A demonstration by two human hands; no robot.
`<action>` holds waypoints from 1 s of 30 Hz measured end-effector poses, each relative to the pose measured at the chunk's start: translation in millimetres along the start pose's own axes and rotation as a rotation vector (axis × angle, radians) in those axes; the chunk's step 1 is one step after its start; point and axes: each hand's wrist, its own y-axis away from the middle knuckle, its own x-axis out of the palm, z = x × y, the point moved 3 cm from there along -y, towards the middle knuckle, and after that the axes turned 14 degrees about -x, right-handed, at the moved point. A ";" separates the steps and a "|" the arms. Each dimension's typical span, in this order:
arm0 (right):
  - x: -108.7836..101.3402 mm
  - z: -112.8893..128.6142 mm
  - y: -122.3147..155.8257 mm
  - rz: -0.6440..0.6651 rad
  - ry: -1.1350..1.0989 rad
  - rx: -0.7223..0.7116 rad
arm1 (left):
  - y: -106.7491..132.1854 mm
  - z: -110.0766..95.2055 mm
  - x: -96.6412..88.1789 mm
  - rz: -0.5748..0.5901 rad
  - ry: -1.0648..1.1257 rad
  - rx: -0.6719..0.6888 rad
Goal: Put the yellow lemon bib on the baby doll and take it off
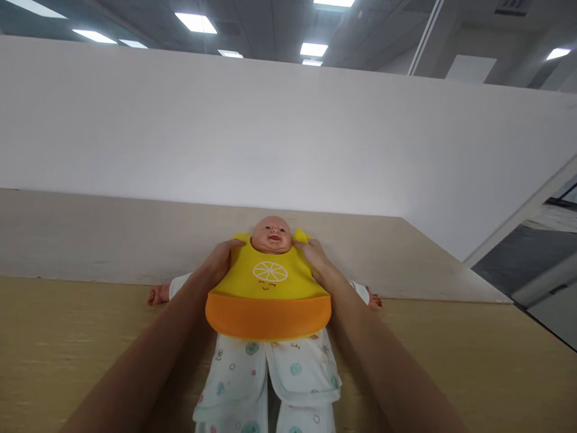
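Holding on near the top

We look down at a baby doll [270, 236] lying on its back on a pale wood board [67, 337]. It lies the long way, straight out from us, with its head far off and its legs coming toward us. A yellow bib [269, 282] sits flat on its chest, with an orange pocket [268, 317] along the low edge.

Our left hand [220, 263] is at the top corner of the bib, on the left of the doll's neck as we look. Our right hand [316, 261] is at the other top corner. The neck is right between them, and neither hand is much nearer to the bib than the other. The fingers [234, 243] of the left hand curl over the bib's top edge. The fingers [306, 245] of the right hand press by the yellow tip on that side. Both sets look closed on the bib, not let go, but we cannot tell how hard they grip.

The doll's arms stick out to the sides, and its small hands [157, 295] rest on the board, well out past our wrists. Its white pajamas [265, 373] have small round prints.
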 end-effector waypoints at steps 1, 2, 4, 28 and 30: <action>0.2 -2.2 2.7 0.008 -0.068 0.063 | -2.7 0.8 1.2 0.044 0.023 -0.042; -0.2 -4.2 4.9 0.012 -0.108 0.112 | -5.4 1.6 1.9 0.070 0.044 -0.080; -2.7 -8.2 6.9 0.008 -0.134 0.165 | -10.5 3.8 2.2 0.094 0.072 -0.125; 15.2 -18.9 -13.0 0.197 -0.156 0.265 | -17.5 9.9 -0.3 0.348 0.231 0.074; 14.6 -23.4 -18.9 0.188 -0.109 0.181 | -18.4 10.3 -0.1 0.349 0.243 0.065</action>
